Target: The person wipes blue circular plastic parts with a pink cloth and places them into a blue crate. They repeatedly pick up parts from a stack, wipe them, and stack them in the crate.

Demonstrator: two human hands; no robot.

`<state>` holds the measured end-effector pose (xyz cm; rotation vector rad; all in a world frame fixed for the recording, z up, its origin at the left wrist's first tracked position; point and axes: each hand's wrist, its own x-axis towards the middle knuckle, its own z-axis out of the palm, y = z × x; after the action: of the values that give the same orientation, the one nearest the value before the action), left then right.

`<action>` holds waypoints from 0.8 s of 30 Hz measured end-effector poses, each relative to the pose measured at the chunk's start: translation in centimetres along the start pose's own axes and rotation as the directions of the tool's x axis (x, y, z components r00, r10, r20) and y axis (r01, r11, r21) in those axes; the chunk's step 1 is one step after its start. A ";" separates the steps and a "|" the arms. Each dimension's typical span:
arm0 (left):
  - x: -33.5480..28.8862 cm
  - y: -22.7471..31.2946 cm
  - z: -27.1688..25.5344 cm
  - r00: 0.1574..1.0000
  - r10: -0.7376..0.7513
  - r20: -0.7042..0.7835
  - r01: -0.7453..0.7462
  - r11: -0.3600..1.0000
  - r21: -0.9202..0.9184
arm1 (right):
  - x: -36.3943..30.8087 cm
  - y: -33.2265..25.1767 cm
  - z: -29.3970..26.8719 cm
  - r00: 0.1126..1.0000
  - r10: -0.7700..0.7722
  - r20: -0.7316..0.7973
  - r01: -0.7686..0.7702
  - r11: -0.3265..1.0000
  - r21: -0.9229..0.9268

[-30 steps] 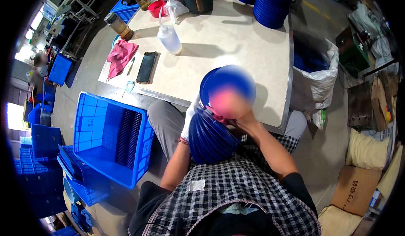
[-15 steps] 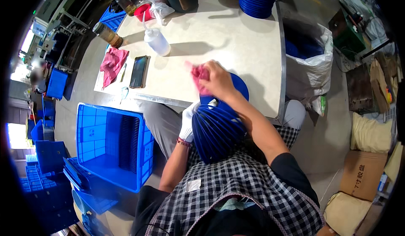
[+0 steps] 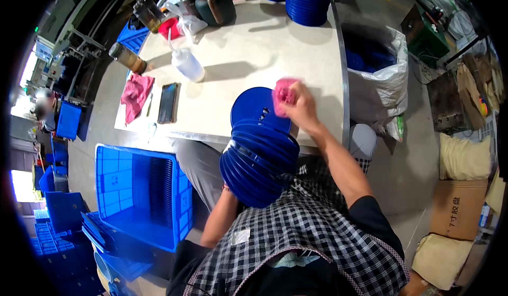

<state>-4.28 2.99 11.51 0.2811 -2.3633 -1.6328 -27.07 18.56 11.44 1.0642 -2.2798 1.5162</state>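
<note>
A fanned stack of blue plastic discs (image 3: 258, 166) leans over my lap at the table's front edge. Its top disc (image 3: 247, 104) lies tipped up against the tabletop, flat face showing, with a small cut-out near the middle. Only a scrap of white glove shows of my left hand (image 3: 229, 146), which holds the stack from its left side; the fingers are behind the discs. Bare and closed, my right hand (image 3: 303, 108) grips a bunched pink cloth (image 3: 284, 96) at the top disc's right edge.
On the table are a phone (image 3: 168, 103), another pink cloth (image 3: 137, 96), a squeeze bottle (image 3: 188, 65), a dark jug (image 3: 215, 4) and tall stacks of blue discs (image 3: 308, 2). A blue crate (image 3: 114, 219) with discs stands left, a white sack (image 3: 378, 92) right.
The pink cloth has moved right with my right hand, to the disc's right edge. The top disc now faces up in full view, and the stack has tilted over my left hand.
</note>
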 end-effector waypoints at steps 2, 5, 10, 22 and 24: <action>-0.1 0.7 -0.3 0.999 0.033 0.040 -0.038 0.992 0.123 | -3.1 -2.4 2.4 0.963 -0.248 0.103 0.249 0.968 -0.002; -1.2 1.0 -0.9 0.999 0.029 0.034 -0.035 0.980 0.197 | -4.2 -4.0 2.6 0.920 -0.374 0.120 0.384 0.920 -0.076; -0.6 -1.9 0.5 0.999 -0.040 0.007 0.040 0.994 -0.105 | -0.5 -0.5 0.8 0.977 0.208 -0.035 -0.210 0.975 -0.072; -0.9 -8.7 -0.4 0.995 -0.040 -0.092 0.010 0.954 -0.300 | 2.1 1.8 -5.8 0.917 0.247 -0.315 -0.256 0.967 0.013; -1.8 -10.0 -0.4 0.992 -0.109 -0.069 0.075 0.923 -0.377 | 0.5 -1.1 -6.6 0.917 0.249 -0.311 -0.202 0.964 0.173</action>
<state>-2.34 -0.32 2.10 0.3830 -1.9469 -2.0247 -28.15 23.86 15.50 0.5296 -2.1413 1.8063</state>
